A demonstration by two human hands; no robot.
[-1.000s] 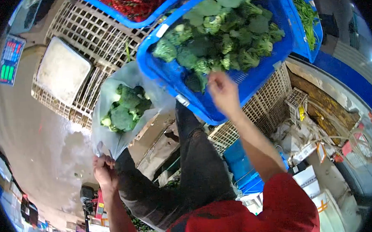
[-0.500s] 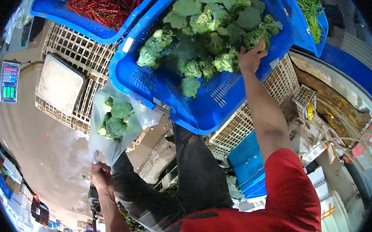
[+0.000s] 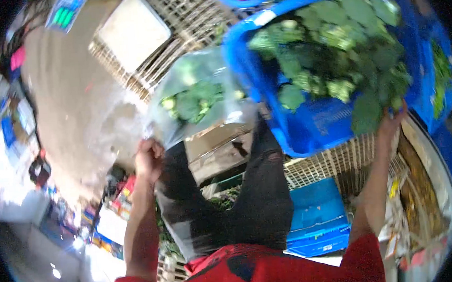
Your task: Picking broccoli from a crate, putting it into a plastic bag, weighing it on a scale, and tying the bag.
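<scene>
My left hand [image 3: 149, 158] is closed on the edge of a clear plastic bag [image 3: 168, 125]. Inside the bag lie several green broccoli heads [image 3: 192, 102], seen through the film. My right hand [image 3: 393, 120] is at the near right side of a blue plastic basket [image 3: 302, 145] heaped with broccoli [image 3: 329, 44]. Its fingers are closed around a large broccoli head [image 3: 366, 114], which hangs over the basket's near right part. Motion blur softens the fingertips and the heap.
A flat white scale plate [image 3: 133, 31] rests on cream plastic crates [image 3: 191, 49] at the far left, with its keypad display [image 3: 65, 15] beyond. Another blue basket [image 3: 263, 1] holds red chillies; a third, at the right, holds green stalks [image 3: 439, 81]. A blue box [image 3: 317, 213] stands below.
My view has swung, shifting the baskets and bag rightward in the picture. The right hand has drawn back toward me with a broccoli head. My left hand keeps its hold on the bag.
</scene>
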